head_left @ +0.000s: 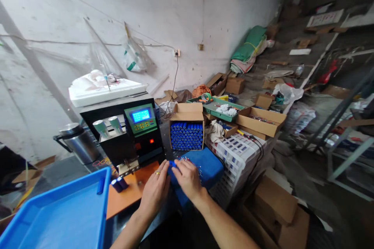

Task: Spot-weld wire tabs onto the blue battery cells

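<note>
My left hand point(156, 186) and my right hand point(187, 177) meet over the blue cloth point(209, 167), fingers closed on a small blue cylinder point(172, 163) between their fingertips. A ring shows on my left hand. Small white-and-red pieces lie just beyond the fingers. Behind them, a cardboard box point(187, 113) lies open towards me, stacked with blue cylinders point(187, 137). A black machine point(146, 142) with a lit screen stands to the left, and two blue cylinders point(119, 184) stand on the orange board point(136, 184) before it.
A blue tray point(66, 210) at the lower left holds one blue cylinder point(101, 185). Behind it stands a steel jug point(78, 144). On the right are a white crate point(230, 155), a green tray point(216, 109) and an open carton point(260, 121). Cardboard boxes point(274, 206) lie lower right.
</note>
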Action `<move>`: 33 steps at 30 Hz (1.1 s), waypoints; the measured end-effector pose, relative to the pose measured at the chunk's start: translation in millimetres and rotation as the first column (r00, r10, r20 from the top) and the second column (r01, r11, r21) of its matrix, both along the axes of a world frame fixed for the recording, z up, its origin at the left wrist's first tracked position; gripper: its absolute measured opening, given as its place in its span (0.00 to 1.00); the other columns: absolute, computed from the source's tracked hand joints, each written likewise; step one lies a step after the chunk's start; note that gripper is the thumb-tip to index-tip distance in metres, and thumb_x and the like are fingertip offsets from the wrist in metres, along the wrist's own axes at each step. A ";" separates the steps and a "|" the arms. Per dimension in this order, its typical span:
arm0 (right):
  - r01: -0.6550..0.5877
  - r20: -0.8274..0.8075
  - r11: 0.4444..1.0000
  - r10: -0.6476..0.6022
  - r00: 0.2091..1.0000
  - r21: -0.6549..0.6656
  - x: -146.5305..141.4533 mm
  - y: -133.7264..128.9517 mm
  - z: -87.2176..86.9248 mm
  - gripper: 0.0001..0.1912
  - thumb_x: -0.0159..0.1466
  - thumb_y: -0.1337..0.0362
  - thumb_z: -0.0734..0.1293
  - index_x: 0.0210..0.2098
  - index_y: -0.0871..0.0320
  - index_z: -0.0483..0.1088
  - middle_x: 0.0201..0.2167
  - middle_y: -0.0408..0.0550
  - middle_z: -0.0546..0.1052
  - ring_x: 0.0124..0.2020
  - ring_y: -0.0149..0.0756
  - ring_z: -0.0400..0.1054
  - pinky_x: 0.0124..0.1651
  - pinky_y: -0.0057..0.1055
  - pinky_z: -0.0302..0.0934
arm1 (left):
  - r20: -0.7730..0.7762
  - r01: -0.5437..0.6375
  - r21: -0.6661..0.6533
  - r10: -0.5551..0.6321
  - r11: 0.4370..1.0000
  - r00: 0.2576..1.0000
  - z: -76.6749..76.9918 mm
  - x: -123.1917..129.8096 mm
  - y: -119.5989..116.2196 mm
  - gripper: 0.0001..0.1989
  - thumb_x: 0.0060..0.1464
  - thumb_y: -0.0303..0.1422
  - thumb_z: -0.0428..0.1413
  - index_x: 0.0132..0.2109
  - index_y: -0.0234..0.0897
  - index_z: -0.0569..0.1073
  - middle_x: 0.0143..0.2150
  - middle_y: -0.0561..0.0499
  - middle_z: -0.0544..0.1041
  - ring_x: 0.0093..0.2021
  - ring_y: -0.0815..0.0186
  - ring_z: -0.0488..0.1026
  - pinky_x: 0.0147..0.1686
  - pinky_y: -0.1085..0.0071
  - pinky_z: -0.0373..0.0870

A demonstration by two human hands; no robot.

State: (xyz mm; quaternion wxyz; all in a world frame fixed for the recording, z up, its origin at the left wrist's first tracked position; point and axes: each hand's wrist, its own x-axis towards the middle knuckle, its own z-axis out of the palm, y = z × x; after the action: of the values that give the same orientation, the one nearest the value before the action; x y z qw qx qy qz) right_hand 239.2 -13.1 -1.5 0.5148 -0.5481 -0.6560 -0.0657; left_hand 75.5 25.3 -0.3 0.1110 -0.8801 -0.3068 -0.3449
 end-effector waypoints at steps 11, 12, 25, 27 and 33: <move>0.353 -0.036 0.932 -0.356 0.934 -0.079 94.0 108.8 36.7 0.17 0.69 0.61 0.61 0.52 0.63 0.74 0.49 0.61 0.78 0.49 0.46 0.73 0.55 0.40 0.63 | 0.047 0.132 -0.211 -0.125 0.969 0.991 -9.5 -83.0 -31.3 0.11 0.63 0.35 0.50 0.48 0.44 0.76 0.36 0.50 0.83 0.32 0.64 0.81 0.32 0.75 0.78; 0.363 0.001 0.924 -0.366 0.931 -0.122 92.4 117.8 37.4 0.17 0.69 0.62 0.61 0.52 0.62 0.74 0.50 0.61 0.77 0.49 0.45 0.74 0.54 0.38 0.63 | 0.061 0.137 -0.213 -0.126 0.967 0.990 -9.5 -86.3 -33.6 0.11 0.63 0.35 0.50 0.47 0.45 0.76 0.36 0.50 0.83 0.33 0.64 0.81 0.32 0.76 0.78; 0.413 0.169 0.836 -0.377 0.911 -0.361 89.1 133.7 46.9 0.18 0.71 0.65 0.56 0.56 0.58 0.71 0.54 0.57 0.75 0.51 0.44 0.72 0.53 0.34 0.63 | 0.192 0.167 -0.339 -0.106 0.926 0.976 -9.3 -86.1 -43.0 0.12 0.62 0.37 0.52 0.46 0.42 0.77 0.39 0.50 0.83 0.37 0.64 0.81 0.38 0.75 0.78; 0.354 0.131 0.892 -0.330 0.935 -0.281 89.7 123.1 43.5 0.20 0.71 0.66 0.55 0.59 0.59 0.68 0.58 0.57 0.71 0.56 0.43 0.69 0.57 0.35 0.61 | 0.247 0.127 -0.395 -0.027 0.910 0.969 -3.4 -86.7 -43.6 0.13 0.61 0.40 0.52 0.44 0.41 0.78 0.39 0.49 0.83 0.37 0.63 0.81 0.39 0.72 0.78; 0.106 0.044 0.939 -0.097 0.994 -0.326 80.0 74.7 -3.7 0.15 0.67 0.65 0.59 0.48 0.58 0.75 0.47 0.51 0.78 0.47 0.37 0.72 0.52 0.30 0.63 | 0.411 -0.101 -0.568 0.387 0.817 0.825 23.1 -97.6 -37.3 0.19 0.56 0.49 0.54 0.40 0.39 0.77 0.34 0.50 0.81 0.33 0.63 0.78 0.29 0.73 0.74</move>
State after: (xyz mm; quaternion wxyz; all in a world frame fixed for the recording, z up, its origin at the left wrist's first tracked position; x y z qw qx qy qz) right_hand 319.1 61.6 -5.2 0.4036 -0.6581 -0.6355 0.0105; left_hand -22.1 -12.1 22.8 -0.1724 -0.7043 -0.5212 -0.4501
